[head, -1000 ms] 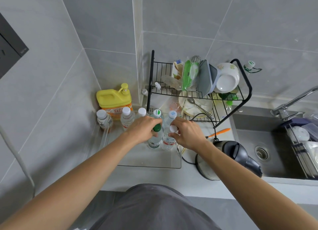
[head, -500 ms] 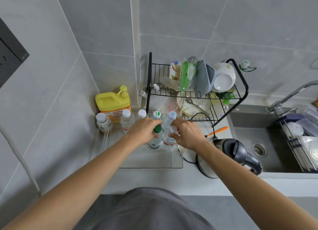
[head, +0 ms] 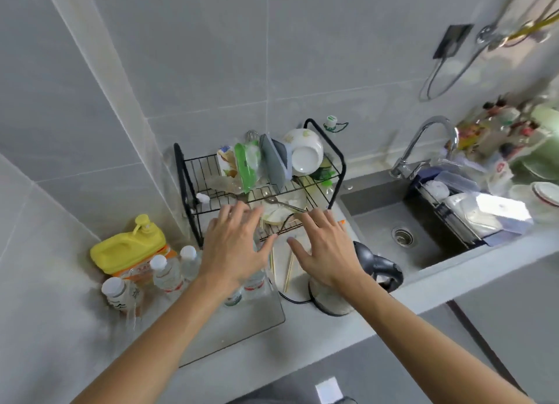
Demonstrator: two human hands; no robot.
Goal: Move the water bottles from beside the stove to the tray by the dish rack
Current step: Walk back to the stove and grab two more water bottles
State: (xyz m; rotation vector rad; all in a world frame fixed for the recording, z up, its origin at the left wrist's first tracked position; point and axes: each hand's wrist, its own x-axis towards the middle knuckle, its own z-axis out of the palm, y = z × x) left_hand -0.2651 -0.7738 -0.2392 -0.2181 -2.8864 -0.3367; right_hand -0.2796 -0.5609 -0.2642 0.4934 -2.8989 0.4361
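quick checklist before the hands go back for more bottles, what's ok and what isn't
1. Left hand empty: ok, fingers spread, holding nothing.
2. Right hand empty: ok, open, palm down.
3. Bottles upright in the tray: ok for the white-capped ones on the left; the ones under the left hand are partly hidden, cannot tell.
4. Room left in the tray: ok, its near part is bare.
5. Kettle out of the way: not ok, it stands right beside the tray under the right wrist, with its cord at the tray's edge.
6. More bottles beside the stove: cannot tell, the stove is out of view.
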